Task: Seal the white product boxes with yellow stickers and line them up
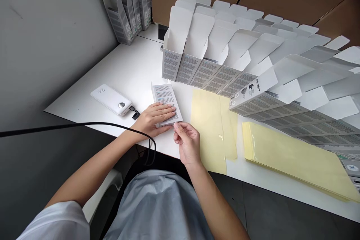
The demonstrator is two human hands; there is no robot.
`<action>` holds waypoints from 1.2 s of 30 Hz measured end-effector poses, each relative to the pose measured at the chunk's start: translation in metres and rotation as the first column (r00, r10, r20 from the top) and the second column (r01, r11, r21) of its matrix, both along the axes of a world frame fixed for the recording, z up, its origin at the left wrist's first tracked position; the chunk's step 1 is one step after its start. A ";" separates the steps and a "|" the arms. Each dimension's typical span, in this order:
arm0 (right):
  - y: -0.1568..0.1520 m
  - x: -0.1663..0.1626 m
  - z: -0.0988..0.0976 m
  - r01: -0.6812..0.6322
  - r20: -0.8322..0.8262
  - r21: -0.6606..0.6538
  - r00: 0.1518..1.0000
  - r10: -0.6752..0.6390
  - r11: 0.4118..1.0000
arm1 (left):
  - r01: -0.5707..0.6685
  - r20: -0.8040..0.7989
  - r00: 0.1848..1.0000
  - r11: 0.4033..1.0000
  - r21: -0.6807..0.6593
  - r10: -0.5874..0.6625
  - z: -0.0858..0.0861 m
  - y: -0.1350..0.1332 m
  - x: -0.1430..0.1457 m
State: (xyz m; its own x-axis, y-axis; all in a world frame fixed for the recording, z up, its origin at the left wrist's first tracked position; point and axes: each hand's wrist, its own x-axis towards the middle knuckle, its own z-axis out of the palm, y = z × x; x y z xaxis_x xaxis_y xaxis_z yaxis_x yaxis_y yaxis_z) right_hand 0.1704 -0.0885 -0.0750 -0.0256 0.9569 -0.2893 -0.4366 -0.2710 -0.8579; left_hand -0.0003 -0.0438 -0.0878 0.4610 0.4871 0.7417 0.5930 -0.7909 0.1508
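Observation:
A small white carton printed with lines of text lies on the white table near its front edge. Across its top rests my left hand, fingers stretched out flat and thumb along the near side. My right hand is closed in a pinch at the carton's near right corner, thumb against the index finger. What exactly sits between those fingertips is mostly covered. At the carton's far end a thin flap edge sticks up.
A white power bank with a black cable lies at the left. Open-topped cartons stand in rows at the back right, more cartons at the back left. Yellow sheets and a yellow stack lie to the right.

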 end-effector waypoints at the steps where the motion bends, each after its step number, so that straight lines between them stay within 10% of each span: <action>1: 0.000 0.000 0.000 0.000 -0.002 -0.002 1.000 0.000 1.000 | -0.002 -0.003 1.000 1.000 0.002 0.002 0.000 0.000 0.000; 25: -0.002 -0.002 -0.004 -0.015 0.374 0.096 0.927 -0.022 0.995 | -0.014 -0.018 1.000 1.000 -0.019 0.013 -0.001 -0.001 -0.001; 30: 0.001 0.004 -0.007 -0.090 0.700 0.327 0.692 -0.177 0.941 | -0.008 -0.014 1.000 1.000 -0.006 0.008 0.000 0.000 0.000; 36: 0.015 0.022 -0.006 -0.315 0.780 0.621 0.331 -0.530 0.718 | -0.013 -0.010 1.000 1.000 -0.019 0.013 0.001 -0.001 0.000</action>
State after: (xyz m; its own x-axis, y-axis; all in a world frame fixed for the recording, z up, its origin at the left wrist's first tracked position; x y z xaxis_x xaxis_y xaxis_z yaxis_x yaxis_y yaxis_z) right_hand 0.1920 -0.0732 -0.0805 -0.0522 0.8310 0.5538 0.7037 0.4241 -0.5700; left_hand -0.0006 -0.0447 -0.0872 0.4619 0.5076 0.7273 0.6051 -0.7799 0.1600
